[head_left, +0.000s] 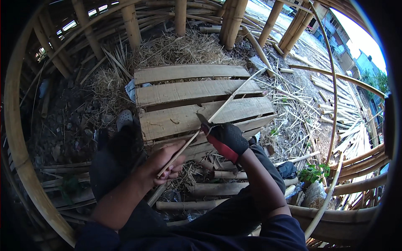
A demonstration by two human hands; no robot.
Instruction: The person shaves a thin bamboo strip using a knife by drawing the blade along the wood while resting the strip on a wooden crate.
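My bare left hand [167,162] is closed round the near end of a long thin bamboo strip [226,103]. The strip slants up and to the right across a slatted wooden crate [184,93], and its far end reaches past the crate's back right corner. My right hand [228,140], in a black and red glove, grips a knife [202,119]. Its short dark blade points up and left, right beside the strip; whether the edge touches the strip I cannot tell. The knife's handle is mostly hidden in the glove. A small curled shaving [174,121] lies on the crate's nearer slat.
Upright bamboo posts [180,19] stand behind the crate, with dry straw [180,50] heaped between. Split bamboo offcuts [293,104] litter the ground at right. Bent bamboo poles [333,83] arch along the right, and another bamboo pole [19,134] curves down the left. Bamboo lengths [217,189] lie beneath my legs.
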